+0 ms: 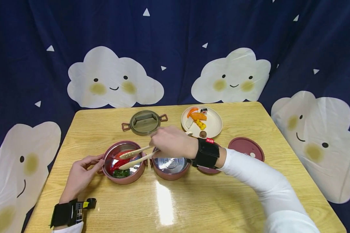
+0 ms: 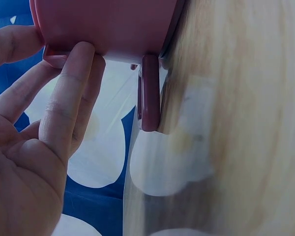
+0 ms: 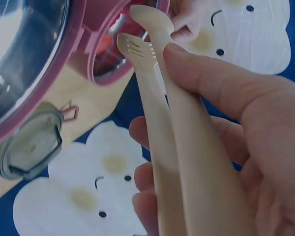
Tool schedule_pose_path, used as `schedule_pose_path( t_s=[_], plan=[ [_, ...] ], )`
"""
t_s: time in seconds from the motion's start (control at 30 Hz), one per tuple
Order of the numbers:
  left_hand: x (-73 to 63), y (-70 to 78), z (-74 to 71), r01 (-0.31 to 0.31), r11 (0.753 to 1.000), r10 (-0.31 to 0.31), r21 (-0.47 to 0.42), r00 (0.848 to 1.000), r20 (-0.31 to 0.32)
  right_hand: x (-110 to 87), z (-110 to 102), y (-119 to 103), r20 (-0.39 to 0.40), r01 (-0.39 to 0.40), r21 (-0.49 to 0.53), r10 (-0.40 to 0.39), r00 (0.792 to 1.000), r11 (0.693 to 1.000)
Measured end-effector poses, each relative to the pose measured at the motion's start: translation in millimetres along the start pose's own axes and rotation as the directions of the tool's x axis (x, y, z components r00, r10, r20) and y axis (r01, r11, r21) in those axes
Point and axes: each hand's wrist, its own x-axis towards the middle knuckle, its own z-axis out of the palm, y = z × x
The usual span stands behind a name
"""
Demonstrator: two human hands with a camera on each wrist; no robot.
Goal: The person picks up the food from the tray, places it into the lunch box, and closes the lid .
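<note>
My left hand pinches the left edge of a pink pot, thumb and fingertips against its rim and side. In the left wrist view, the fingers touch the pot's wall. Red food pieces and a dark green piece lie inside. My right hand grips beige tongs, thumb on one arm and fingers around the other. The tongs' tips hang apart over the left pot, with nothing visible between them. Beneath the right hand stands a second pink pot, its visible inside shiny metal.
Behind the pots lies a green-grey lid with side handles. A white plate at the back holds several toy-like food pieces. To the right are a dark red plate with small pale pieces and another reddish disc, partly under the right wrist.
</note>
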Motion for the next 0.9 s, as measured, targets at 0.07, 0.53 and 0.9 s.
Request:
schedule_pose_path(
  t_s=[0.07, 0.53, 0.9],
  plan=[
    [-0.2, 1.3, -0.3, 0.003, 1.0, -0.003, 0.005, 1.0, 0.003, -6.0, -5, 5, -0.024, -0.003, -0.004, 0.003, 1.0, 1.0],
    [-0.9, 2.0, -1.4, 0.021, 1.0, -0.021, -0.004, 1.0, 0.015, -37.9, -23, 41, -0.141, -0.074, -0.065, 0.065, 0.988, 0.995],
    [-0.4, -1.5, 0.0, -0.003, 1.0, 0.003, -0.014, 1.0, 0.01, -67.3, -26, 75, -0.2, -0.121, -0.024, 0.114, 0.973, 0.992]
  ],
)
